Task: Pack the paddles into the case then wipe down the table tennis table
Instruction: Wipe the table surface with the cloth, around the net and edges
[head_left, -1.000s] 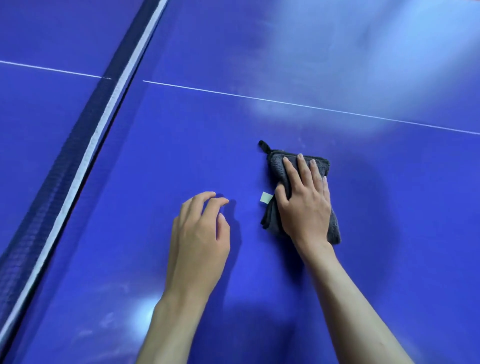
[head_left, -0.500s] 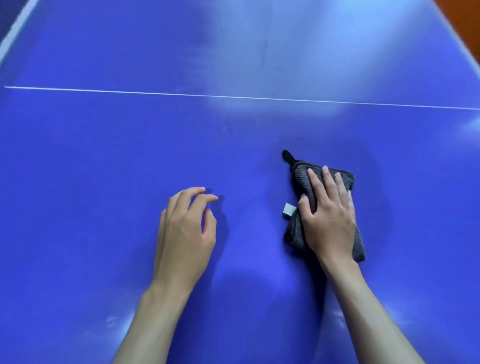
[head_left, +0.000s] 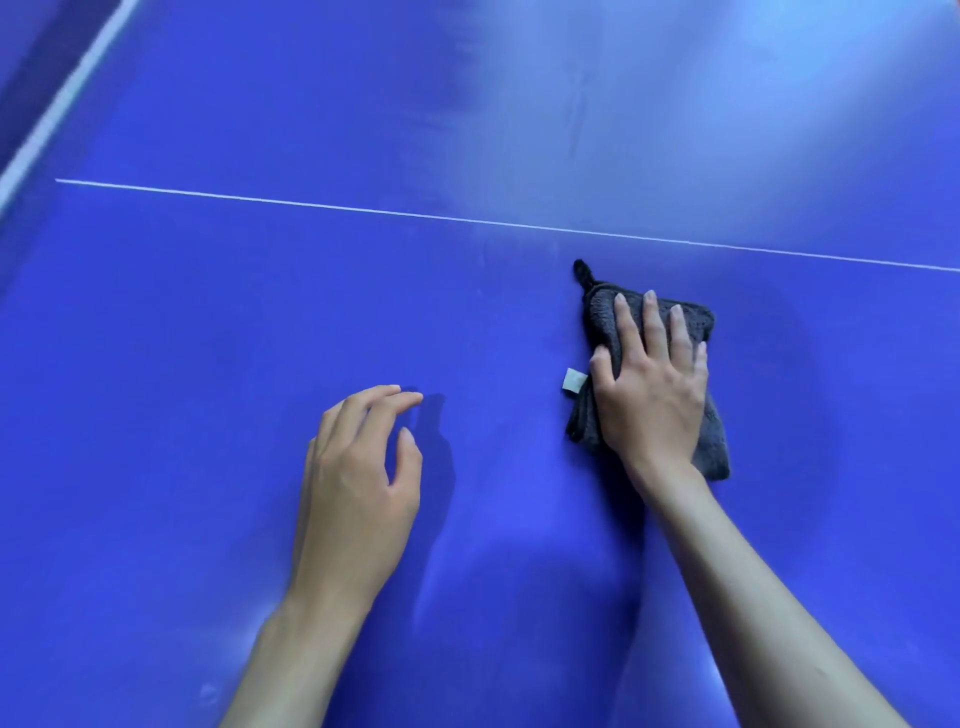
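Note:
A folded dark grey cloth (head_left: 711, 447) with a small white tag and a hanging loop lies on the blue table tennis table (head_left: 208, 338). My right hand (head_left: 649, 384) presses flat on the cloth, fingers straight and spread. To the left, my left hand (head_left: 358, 467) hovers just over the table surface with loosely curled fingers and holds nothing. No paddles and no case are in view.
A thin white centre line (head_left: 467, 218) crosses the table beyond the cloth. The white top band of the net (head_left: 57, 109) shows at the upper left corner. Light glare lies on the far right of the table.
The view has swung right and then partly back left, so the net left the frame and now shows again. Both hands keep their pose, the right one still flat on the cloth.

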